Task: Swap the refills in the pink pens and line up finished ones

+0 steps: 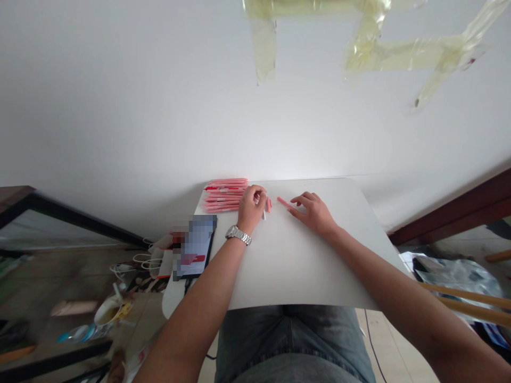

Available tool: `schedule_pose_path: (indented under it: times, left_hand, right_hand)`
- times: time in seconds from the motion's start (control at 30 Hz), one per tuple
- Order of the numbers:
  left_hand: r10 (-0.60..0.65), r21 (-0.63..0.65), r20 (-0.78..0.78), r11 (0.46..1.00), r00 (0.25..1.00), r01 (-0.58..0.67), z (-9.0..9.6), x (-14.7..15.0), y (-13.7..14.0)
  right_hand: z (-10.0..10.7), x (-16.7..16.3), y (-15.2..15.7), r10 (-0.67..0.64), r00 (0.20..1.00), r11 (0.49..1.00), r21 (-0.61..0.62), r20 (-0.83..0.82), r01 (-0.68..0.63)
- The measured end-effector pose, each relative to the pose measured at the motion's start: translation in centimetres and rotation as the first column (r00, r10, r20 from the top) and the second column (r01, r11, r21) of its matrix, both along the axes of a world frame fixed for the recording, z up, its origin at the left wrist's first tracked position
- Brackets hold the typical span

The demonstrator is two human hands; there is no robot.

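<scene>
My left hand [252,206], with a metal watch [238,234] on its wrist, is over the left part of the white table [275,271]. Its fingers are curled together, and I cannot make out what is in them. Close beside its fingertips lie short pink pieces [269,205] and a small white piece [264,215]. To the right, my right hand [313,211] has the end of a slim pink stick [283,202] between thumb and index finger. The stick points to the left. Rows of long pink sticks in clear wrapping [225,198] lie left of my left hand, partly behind it.
A tablet-like device [202,242], partly blurred out, lies at the table's left edge. The wall [179,106] with yellowed tape [265,50] rises behind the table. White cables [146,260], a cup [107,311] and a bottle [82,333] are low on the left.
</scene>
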State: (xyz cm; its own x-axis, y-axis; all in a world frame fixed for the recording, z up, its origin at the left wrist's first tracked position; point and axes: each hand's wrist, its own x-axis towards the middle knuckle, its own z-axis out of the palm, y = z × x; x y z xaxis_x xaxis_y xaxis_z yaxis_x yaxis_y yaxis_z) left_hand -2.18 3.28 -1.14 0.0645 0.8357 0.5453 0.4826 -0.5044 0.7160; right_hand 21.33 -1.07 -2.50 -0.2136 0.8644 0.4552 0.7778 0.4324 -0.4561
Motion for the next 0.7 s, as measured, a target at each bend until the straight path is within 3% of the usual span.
schedule_pose_path:
  times: [0.7]
  left_hand:
    - [-0.052,0.035,-0.120,0.998,0.991,0.057,0.4,0.2,-0.5]
  right_hand:
    - [-0.2,1.1,0.4,-0.089,0.996,0.996,-0.023,0.005,0.089]
